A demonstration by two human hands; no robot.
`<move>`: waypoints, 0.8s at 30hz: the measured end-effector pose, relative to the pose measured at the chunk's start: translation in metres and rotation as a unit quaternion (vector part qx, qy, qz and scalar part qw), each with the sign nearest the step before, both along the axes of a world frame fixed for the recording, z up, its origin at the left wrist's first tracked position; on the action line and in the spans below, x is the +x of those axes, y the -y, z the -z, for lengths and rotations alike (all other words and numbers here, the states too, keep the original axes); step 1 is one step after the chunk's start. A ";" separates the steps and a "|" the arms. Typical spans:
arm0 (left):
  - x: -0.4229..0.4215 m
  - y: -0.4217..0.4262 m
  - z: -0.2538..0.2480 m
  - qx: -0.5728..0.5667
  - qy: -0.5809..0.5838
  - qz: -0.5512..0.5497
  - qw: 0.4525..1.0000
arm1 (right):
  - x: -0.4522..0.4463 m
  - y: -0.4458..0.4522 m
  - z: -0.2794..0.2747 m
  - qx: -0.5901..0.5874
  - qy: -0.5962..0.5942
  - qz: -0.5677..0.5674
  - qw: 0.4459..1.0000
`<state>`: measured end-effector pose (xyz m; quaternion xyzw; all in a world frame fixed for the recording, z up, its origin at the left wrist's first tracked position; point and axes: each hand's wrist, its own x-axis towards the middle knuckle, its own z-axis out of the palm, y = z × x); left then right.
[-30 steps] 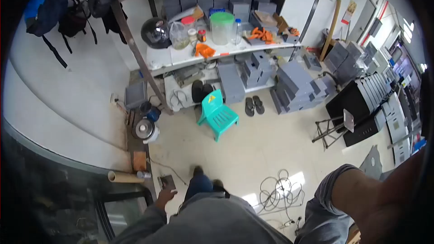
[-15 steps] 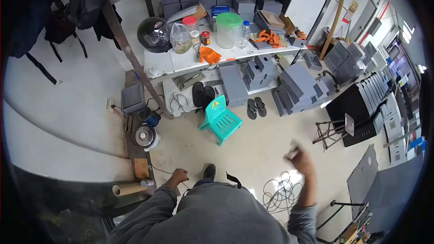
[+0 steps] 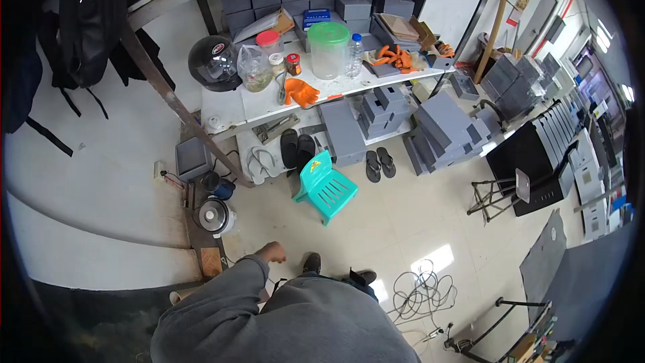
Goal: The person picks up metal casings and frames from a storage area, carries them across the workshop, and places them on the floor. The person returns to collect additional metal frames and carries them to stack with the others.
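My L hand [image 3: 272,253] hangs low over the floor [image 3: 376,245], arm out fwd of my grey sleeve [image 3: 208,309]; fingers look curled in, but too small to tell if they're together or apart, or on anything. R hand's out of view, so can't tell re: its fingers. Nearest stuff to L hand: my dark shoe [image 3: 312,262] just to its right, the lidded cooker [image 3: 214,217] up & left by the wall, a flat tan square [image 3: 211,261] to the left, & the teal chair [image 3: 327,189] up & right. Chair's upright on the floor approx. mid-view, slotted seat, yellow sticker [image 3: 315,165] on its back, well apart from my fingers. Dark slippers [image 3: 289,148] sit behind it, black flip-flops [image 3: 381,164] to its right. Coiled cable [image 3: 424,290] lies on the floor, lower R. On the white shelf [image 3: 232,109] beyond: black helmet [image 3: 213,64], clear bag [image 3: 255,70], green-lidded tub [image 3: 328,55], bottle [image 3: 355,59] & an orange glove [image 3: 302,93] nr the front edge. Grey boxes [image 3: 345,131] stand below, etc.
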<state>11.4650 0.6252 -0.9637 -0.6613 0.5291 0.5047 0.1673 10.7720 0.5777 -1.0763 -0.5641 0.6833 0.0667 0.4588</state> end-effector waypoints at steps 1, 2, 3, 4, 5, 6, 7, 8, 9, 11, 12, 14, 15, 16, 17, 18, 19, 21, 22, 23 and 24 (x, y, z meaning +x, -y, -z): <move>-0.004 0.025 -0.012 -0.061 0.028 0.099 0.993 | 0.012 0.014 -0.010 0.094 0.056 0.193 0.975; -0.007 0.046 -0.009 -0.091 0.035 0.109 0.989 | 0.024 0.028 -0.021 0.148 0.087 0.396 0.902; -0.011 0.066 -0.002 -0.121 0.040 0.118 0.985 | 0.038 0.050 -0.049 0.114 0.110 0.428 0.890; -0.022 0.090 -0.018 -0.122 0.057 0.131 0.982 | 0.080 0.075 -0.120 0.082 0.116 0.401 0.905; -0.034 0.115 -0.048 -0.121 0.074 0.146 0.979 | 0.107 0.090 -0.168 0.066 0.117 0.395 0.909; -0.044 0.132 -0.054 -0.129 0.068 0.152 0.978 | 0.126 0.101 -0.207 0.055 0.117 0.389 0.912; -0.054 0.147 -0.056 -0.138 0.062 0.159 0.976 | 0.126 0.113 -0.210 0.048 0.131 0.399 0.906; -0.062 0.162 -0.059 -0.150 0.058 0.165 0.973 | 0.114 0.120 -0.198 0.044 0.147 0.403 0.902; -0.070 0.174 -0.060 -0.148 0.035 0.107 0.983 | 0.104 0.126 -0.190 0.040 0.162 0.408 0.898; -0.089 0.185 -0.056 -0.139 -0.013 -0.011 0.990 | 0.086 0.138 -0.177 0.031 0.182 0.417 0.890; -0.097 0.188 -0.055 -0.130 -0.018 -0.019 0.991 | 0.074 0.141 -0.171 0.029 0.190 0.422 0.886; -0.113 0.189 -0.057 -0.112 -0.030 -0.034 0.993 | 0.046 0.143 -0.152 0.021 0.211 0.434 0.876; -0.120 0.188 -0.057 -0.104 -0.007 -0.019 0.994 | 0.029 0.143 -0.135 0.014 0.230 0.439 0.868; -0.126 0.184 -0.055 -0.097 0.015 -0.004 0.995 | 0.006 0.142 -0.113 0.005 0.254 0.442 0.860; -0.132 0.178 -0.051 -0.089 0.037 0.010 0.995 | -0.015 0.142 -0.091 -0.001 0.266 0.424 0.866; -0.135 0.170 -0.039 -0.084 0.048 0.017 0.995 | -0.036 0.144 -0.073 0.005 0.215 0.374 0.902; -0.135 0.162 -0.019 -0.077 0.058 0.025 0.995 | -0.067 0.145 -0.046 -0.002 0.115 0.234 0.965; -0.148 0.155 -0.009 -0.054 0.081 0.006 0.995 | -0.133 0.147 0.021 -0.064 -0.092 -0.110 0.988; -0.157 0.153 -0.014 -0.038 0.096 -0.021 0.994 | -0.129 0.153 -0.002 -0.045 -0.079 -0.071 0.993; -0.164 0.155 -0.015 -0.022 0.110 -0.048 0.992 | -0.120 0.163 -0.021 -0.010 -0.033 0.019 0.999; -0.171 0.159 -0.015 0.002 0.091 -0.100 0.991 | -0.112 0.174 -0.041 0.033 0.037 0.143 0.988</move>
